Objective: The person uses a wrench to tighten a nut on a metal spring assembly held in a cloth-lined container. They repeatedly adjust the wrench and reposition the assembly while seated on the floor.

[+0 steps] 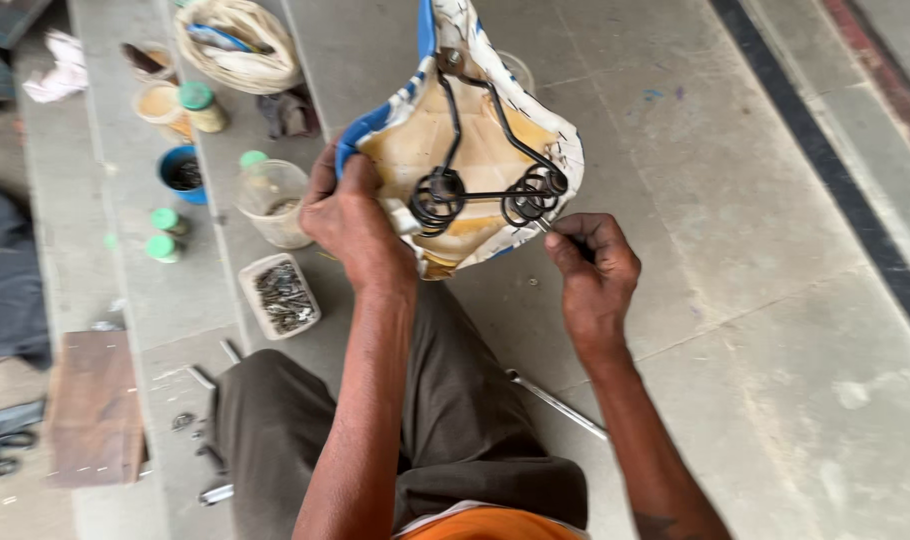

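An upturned bicycle saddle (475, 150) with a tan underside, blue and white cover edge, black wire rails and two coil springs (485, 197) hangs in front of me. My left hand (350, 220) grips its left rim. My right hand (593, 265) is pinched shut at the right spring, holding something small that I cannot make out.
A small tray of screws (280, 295), a clear plastic jar (273, 200), green-capped bottles (165, 232), a blue tin (183, 173) and a bowl of cord (237, 42) sit on the concrete steps at left. A metal rod (555, 402) lies by my knee. Tools lie at lower left.
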